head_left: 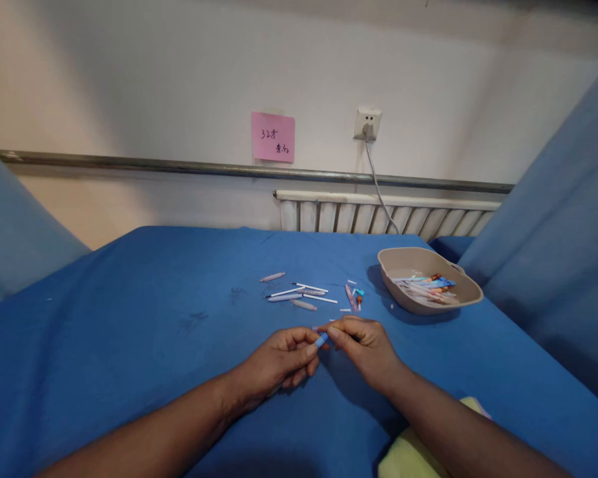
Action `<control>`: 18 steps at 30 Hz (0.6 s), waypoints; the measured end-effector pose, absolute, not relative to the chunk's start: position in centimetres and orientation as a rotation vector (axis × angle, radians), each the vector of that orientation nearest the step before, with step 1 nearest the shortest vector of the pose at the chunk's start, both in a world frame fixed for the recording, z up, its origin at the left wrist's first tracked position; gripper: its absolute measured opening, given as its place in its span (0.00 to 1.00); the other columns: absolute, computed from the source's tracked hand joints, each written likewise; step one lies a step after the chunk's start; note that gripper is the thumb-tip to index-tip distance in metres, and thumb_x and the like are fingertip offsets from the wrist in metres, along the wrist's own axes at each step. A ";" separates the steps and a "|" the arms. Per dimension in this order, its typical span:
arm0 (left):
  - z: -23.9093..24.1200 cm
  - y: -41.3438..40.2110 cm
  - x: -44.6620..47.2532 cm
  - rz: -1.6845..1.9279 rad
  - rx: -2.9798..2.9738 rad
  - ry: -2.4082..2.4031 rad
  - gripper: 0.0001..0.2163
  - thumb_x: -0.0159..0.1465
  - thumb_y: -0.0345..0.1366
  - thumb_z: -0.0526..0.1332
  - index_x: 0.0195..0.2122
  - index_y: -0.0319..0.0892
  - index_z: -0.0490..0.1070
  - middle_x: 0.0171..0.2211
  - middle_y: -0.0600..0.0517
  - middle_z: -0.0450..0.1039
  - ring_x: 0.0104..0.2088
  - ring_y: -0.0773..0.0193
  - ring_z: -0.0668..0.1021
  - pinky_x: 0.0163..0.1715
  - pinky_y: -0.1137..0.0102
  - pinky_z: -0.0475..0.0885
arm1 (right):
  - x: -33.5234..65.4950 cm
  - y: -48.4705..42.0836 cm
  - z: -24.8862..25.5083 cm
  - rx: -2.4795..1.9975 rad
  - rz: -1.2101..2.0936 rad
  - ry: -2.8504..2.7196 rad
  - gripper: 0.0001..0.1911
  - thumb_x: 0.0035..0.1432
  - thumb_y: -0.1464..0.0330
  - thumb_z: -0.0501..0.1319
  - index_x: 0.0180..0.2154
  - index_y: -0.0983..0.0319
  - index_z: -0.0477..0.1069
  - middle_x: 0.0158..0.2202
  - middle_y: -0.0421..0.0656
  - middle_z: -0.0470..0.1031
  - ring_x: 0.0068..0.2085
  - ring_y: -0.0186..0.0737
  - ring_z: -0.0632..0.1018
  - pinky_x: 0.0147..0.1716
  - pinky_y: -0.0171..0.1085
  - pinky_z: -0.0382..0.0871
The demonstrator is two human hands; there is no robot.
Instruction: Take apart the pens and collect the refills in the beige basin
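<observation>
My left hand [279, 362] and my right hand [361, 348] meet over the blue cloth, fingers pinched together. Between them they hold a small blue pen part [321, 339]; both hands grip it, one at each end. Just beyond the hands lie several loose pen pieces [299, 292]: white barrels, thin refills and a few coloured caps [355, 297].
A beige oval tray [471, 287] with several coloured pens stands at the right rear of the blue-covered table [129, 332]. Blue fabric rises on both sides. A radiator, a wall socket with cable and a pink note are on the wall behind. Something yellow-green [408, 455] lies under my right forearm.
</observation>
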State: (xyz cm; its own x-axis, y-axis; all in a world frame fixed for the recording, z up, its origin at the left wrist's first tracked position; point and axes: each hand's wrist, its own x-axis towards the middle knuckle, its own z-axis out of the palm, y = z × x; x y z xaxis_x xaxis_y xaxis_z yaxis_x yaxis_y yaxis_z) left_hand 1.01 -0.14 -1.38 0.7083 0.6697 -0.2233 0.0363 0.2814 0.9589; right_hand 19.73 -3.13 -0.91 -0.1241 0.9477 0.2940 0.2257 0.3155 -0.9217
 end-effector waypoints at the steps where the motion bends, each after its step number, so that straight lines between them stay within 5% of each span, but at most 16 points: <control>1: -1.4 -0.1 1.0 0.470 1.231 0.690 0.17 0.58 0.47 0.62 0.38 0.38 0.66 0.21 0.59 0.67 0.13 0.79 0.61 0.12 0.79 0.51 | 19.7 -3.1 -1.0 -1.098 0.921 -1.580 0.15 0.58 0.61 0.57 0.30 0.60 0.80 0.25 0.43 0.74 0.28 0.38 0.72 0.31 0.37 0.62; 14: -0.5 0.3 0.7 0.445 1.307 0.775 0.17 0.59 0.47 0.61 0.39 0.38 0.67 0.21 0.58 0.68 0.14 0.77 0.62 0.13 0.79 0.51 | 19.9 -2.4 -1.2 -1.025 1.443 -0.952 0.18 0.52 0.56 0.62 0.31 0.65 0.76 0.22 0.38 0.67 0.17 0.26 0.60 0.15 0.28 0.50; 18: -0.7 0.4 0.8 0.440 1.322 0.806 0.17 0.58 0.48 0.62 0.37 0.38 0.67 0.20 0.58 0.68 0.14 0.77 0.62 0.13 0.78 0.51 | 20.9 -1.5 -1.6 -0.878 1.686 -0.506 0.04 0.49 0.72 0.62 0.30 0.66 0.74 0.30 0.43 0.72 0.29 0.32 0.73 0.25 0.29 0.68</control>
